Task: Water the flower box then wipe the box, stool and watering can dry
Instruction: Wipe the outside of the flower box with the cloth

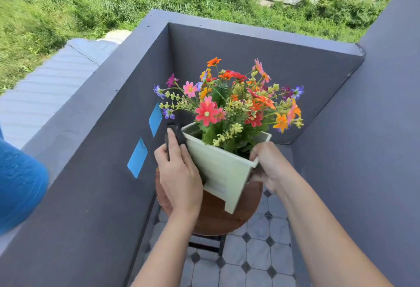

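Observation:
A pale green flower box full of bright mixed flowers is tilted, its foot resting on a round brown wooden stool. My right hand grips the box's near right rim corner. My left hand presses a dark cloth against the box's left side. A blue watering can stands on top of the wall at the far left, partly cut off by the frame.
Dark grey balcony walls enclose the corner on three sides, with two blue tape patches on the left wall. Grey tiled floor lies below the stool. Beyond the wall are a corrugated roof and greenery.

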{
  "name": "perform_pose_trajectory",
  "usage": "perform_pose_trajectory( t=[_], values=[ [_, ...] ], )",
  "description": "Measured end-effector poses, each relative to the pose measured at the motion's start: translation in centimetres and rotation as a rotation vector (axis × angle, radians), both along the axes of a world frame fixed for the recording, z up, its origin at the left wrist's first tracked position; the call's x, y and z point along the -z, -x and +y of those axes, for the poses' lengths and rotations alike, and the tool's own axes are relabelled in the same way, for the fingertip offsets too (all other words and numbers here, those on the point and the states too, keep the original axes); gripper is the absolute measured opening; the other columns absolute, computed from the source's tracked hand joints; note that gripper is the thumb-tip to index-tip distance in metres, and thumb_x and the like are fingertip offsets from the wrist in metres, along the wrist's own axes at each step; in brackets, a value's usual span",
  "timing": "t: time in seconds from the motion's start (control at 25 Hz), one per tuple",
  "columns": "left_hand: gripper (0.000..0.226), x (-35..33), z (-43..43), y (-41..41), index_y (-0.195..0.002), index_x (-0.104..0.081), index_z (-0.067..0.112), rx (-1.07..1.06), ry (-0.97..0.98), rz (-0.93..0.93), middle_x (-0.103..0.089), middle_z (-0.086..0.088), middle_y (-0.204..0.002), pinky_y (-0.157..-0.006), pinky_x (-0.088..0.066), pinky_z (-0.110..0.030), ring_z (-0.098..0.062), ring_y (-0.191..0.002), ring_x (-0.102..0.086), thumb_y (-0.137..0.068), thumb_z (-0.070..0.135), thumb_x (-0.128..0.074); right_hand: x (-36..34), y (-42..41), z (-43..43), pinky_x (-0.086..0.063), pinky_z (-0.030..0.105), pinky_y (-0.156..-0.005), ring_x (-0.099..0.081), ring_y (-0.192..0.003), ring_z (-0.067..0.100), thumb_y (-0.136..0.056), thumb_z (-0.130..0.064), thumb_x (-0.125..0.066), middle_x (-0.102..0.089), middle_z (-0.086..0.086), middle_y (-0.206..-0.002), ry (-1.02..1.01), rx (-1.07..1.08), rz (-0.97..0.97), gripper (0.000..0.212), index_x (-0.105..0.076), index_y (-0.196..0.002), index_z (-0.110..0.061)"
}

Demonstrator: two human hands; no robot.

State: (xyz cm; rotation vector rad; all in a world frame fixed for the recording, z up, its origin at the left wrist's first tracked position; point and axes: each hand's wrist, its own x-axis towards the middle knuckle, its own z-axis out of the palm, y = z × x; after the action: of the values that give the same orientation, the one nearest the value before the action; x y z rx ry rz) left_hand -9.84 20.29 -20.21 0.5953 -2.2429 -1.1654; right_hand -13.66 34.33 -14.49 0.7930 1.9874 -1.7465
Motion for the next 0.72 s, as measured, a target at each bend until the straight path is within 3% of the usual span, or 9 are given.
perform_pose_trajectory(
  t=[0.08,0.24,0.32,0.4,0.48,0.6,0.72],
  values=[
    [0.051,0.4,1.5,-1.4,-0.143,-0.035,0.018,0.043,0.037,0.042,-0.048,-0.013,-0.115,-0.081,-0.050,-0.045,-0.031,-0.099,-0.055,-0.094,0.033,-0.032,0.2,-0.1,-0.1,-0.041,0.033,-0.055,-0.038,-0.055,0.022,-0.049,-0.008,-0.037,-0.032,0.005,-0.069,0.007,-0.009,0.023,0.026,-0.032,-0.072,-0.017],
    [0.058,2.6,5.6,-5.1,-0.140,-0.028,0.025,0.332,0.510,0.242,-0.043,-0.007,-0.112,-0.069,-0.051,-0.034,-0.026,-0.090,-0.048,-0.088,0.006,-0.046,1.1,0.3,0.0,-0.043,0.032,-0.055,-0.043,-0.057,0.024,-0.057,-0.007,-0.039,-0.039,0.008,-0.068,-0.006,-0.010,0.024,0.028,-0.039,-0.084,-0.011],
    [0.059,2.8,4.1,-3.3,-0.140,-0.032,0.025,0.151,0.423,0.170,-0.044,-0.007,-0.115,-0.075,-0.048,-0.034,-0.026,-0.094,-0.046,-0.087,0.006,-0.049,1.2,0.3,0.1,-0.046,0.028,-0.048,-0.042,-0.056,0.024,-0.069,0.001,-0.037,-0.035,0.006,-0.068,-0.018,-0.014,0.011,0.015,-0.036,-0.076,-0.012],
    [0.049,2.5,2.5,-2.0,-0.141,-0.038,0.020,-0.081,0.124,0.014,-0.048,-0.012,-0.119,-0.081,-0.040,-0.031,-0.027,-0.100,-0.044,-0.093,0.012,-0.045,1.6,0.3,0.3,-0.046,0.028,-0.045,-0.040,-0.056,0.024,-0.072,0.004,-0.034,-0.031,0.005,-0.069,-0.006,0.003,0.008,0.019,-0.033,-0.069,-0.014],
    [0.047,3.2,2.8,-2.5,-0.142,-0.037,0.018,-0.103,-0.024,-0.050,-0.050,-0.017,-0.118,-0.085,-0.039,-0.033,-0.034,-0.101,-0.048,-0.096,0.018,-0.040,1.7,0.3,0.2,-0.047,0.028,-0.044,-0.041,-0.056,0.024,-0.073,0.005,-0.033,-0.031,0.005,-0.069,0.014,0.015,0.016,0.020,-0.032,-0.068,-0.015],
    [0.056,3.9,5.4,-5.8,-0.146,-0.023,0.033,0.167,0.123,0.072,-0.041,-0.010,-0.117,-0.085,-0.049,-0.039,-0.031,-0.101,-0.048,-0.094,0.017,-0.037,1.4,0.3,-0.2,-0.044,0.024,-0.040,-0.041,-0.054,0.023,-0.066,0.001,-0.039,-0.034,0.004,-0.069,0.016,0.025,0.022,0.019,-0.032,-0.068,-0.016],
    [0.068,5.7,5.3,-6.8,-0.138,-0.036,0.034,0.401,0.471,0.219,-0.040,-0.005,-0.114,-0.069,-0.052,-0.032,-0.024,-0.091,-0.044,-0.082,0.000,-0.054,1.2,0.3,-0.3,-0.035,0.022,-0.039,-0.033,-0.054,0.022,-0.059,-0.001,-0.040,-0.030,0.003,-0.068,-0.019,0.012,0.031,0.021,-0.029,-0.066,-0.017]
  ],
)
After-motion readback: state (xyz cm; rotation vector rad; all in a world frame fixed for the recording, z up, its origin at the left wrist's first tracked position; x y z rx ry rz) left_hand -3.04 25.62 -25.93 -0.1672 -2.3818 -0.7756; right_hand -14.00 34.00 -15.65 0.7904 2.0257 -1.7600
